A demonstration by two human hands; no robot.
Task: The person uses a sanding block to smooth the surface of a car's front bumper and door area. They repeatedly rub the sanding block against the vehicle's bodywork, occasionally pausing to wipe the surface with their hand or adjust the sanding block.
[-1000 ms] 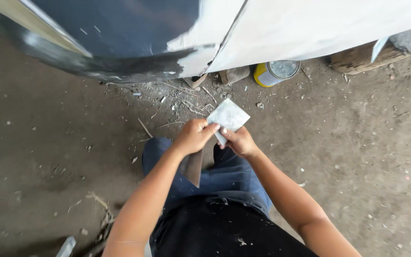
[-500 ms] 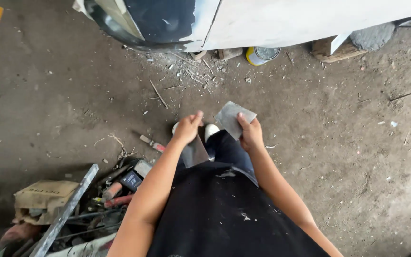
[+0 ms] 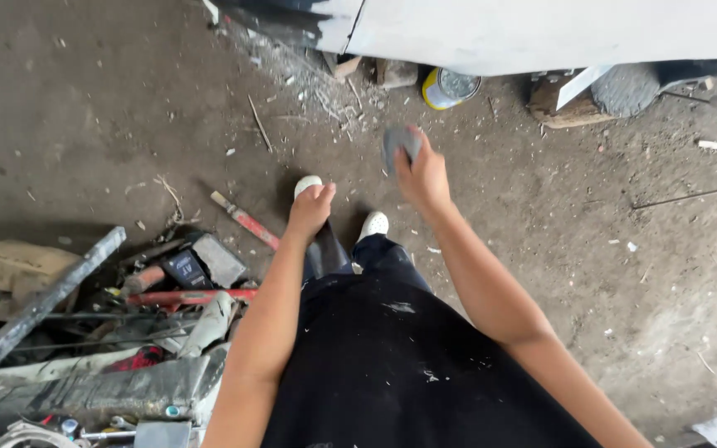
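My right hand [image 3: 421,176] is stretched forward over the dirt floor and closed on a grey, folded sheet [image 3: 400,141] that looks like abrasive paper. Lower and to the left, my left hand [image 3: 310,207] is curled into a fist around the handle of a dark flat scraper [image 3: 325,251], whose blade hangs down along my leg. The two hands are apart. My white shoes [image 3: 373,224] show just below them. A white and dark vehicle panel [image 3: 541,33] runs along the top of the view, well beyond both hands.
A yellow tin can [image 3: 446,87], a wooden block [image 3: 566,108] and a stone [image 3: 624,87] lie under the panel. At left is a heap of tools and scrap: a red-handled tool [image 3: 246,220], a grey metal bar [image 3: 35,311], boxes. Debris litters the floor.
The view has pulled back from the vehicle, which is now farther off. My hands, together on the flat sheet before, have parted; the sheet is now bunched in my right hand.
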